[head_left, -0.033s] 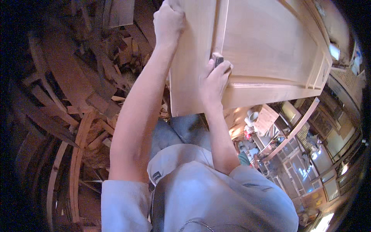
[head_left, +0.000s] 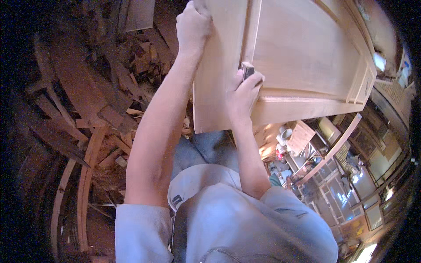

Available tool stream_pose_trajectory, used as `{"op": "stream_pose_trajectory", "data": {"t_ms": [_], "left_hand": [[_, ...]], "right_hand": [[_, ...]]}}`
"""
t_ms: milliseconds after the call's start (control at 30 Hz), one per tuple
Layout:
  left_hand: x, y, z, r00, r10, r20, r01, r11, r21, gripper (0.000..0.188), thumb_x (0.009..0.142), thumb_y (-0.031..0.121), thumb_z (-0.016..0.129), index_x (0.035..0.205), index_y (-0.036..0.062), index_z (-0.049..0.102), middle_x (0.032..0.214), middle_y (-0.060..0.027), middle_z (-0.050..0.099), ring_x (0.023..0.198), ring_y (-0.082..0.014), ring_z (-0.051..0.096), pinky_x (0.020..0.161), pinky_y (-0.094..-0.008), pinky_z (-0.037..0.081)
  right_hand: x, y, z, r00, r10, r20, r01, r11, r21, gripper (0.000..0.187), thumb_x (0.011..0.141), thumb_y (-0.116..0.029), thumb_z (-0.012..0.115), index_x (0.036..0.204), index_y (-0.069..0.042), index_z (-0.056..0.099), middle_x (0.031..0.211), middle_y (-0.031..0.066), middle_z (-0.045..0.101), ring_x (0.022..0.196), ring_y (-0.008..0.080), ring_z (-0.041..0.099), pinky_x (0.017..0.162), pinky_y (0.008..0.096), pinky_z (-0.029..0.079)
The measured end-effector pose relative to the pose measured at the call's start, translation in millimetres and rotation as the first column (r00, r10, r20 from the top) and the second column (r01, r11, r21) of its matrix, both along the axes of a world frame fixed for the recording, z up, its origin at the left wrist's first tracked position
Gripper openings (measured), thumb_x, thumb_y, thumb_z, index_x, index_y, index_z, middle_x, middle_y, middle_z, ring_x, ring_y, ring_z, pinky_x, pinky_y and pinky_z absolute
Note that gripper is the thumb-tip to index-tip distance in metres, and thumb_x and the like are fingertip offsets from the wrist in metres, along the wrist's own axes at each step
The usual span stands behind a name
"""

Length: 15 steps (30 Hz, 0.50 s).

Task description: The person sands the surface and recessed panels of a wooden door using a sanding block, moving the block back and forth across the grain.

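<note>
Two hands on door, block under fingers

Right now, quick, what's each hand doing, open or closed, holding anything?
Left hand: closed, gripping the edge of the wooden door panel.
Right hand: closed on a small dark block, pressed against the panel.

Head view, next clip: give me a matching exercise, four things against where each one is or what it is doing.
Things:
1. left hand
2. right hand
3. small dark block
4. wood offcuts

States:
A. heaped on the floor at the left
B. gripping the wooden door panel's left edge
C. held against the panel's moulding
D. closed round the block

Pairs: 1-B, 2-D, 3-C, 4-A
</note>
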<state>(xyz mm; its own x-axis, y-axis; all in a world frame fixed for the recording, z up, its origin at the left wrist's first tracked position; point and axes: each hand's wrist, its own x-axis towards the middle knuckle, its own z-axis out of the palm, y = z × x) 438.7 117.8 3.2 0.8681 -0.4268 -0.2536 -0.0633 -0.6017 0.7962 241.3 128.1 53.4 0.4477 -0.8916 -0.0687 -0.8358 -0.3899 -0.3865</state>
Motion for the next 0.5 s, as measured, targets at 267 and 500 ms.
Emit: {"op": "stream_pose_trajectory", "data": {"t_ms": [267,500], "left_hand": [[0.6,-1.3,19.8,0.991,0.036,-0.131,-0.036,0.999,0.005,0.050,0.106,0.038,0.022,0.107,0.0001,0.054,0.111,-0.0301,0.063,0.103,-0.0529,0.058,0.092,-0.0562,0.046],[2.2,-1.6,-1.4,0.995,0.085,-0.051,-0.086,0.996,-0.024,0.059,0.104,0.045,0.028,0.104,-0.0017,0.064,0.098,-0.0355,0.065,0.099,-0.0530,0.061,0.090,-0.0567,0.047]], "right_hand": [[14.5,-4.0,1.4,0.998,0.067,0.017,-0.063,0.984,-0.166,0.040,0.099,-0.020,0.052,0.134,-0.003,0.043,0.103,0.0218,0.050,0.094,0.0387,0.051,0.084,0.0507,0.042],[9.8,0.4,-3.4,0.994,0.056,0.098,-0.046,0.994,-0.104,0.028,0.098,-0.014,0.055,0.124,-0.005,0.053,0.099,0.0159,0.051,0.091,0.0338,0.051,0.082,0.0468,0.042]]}}
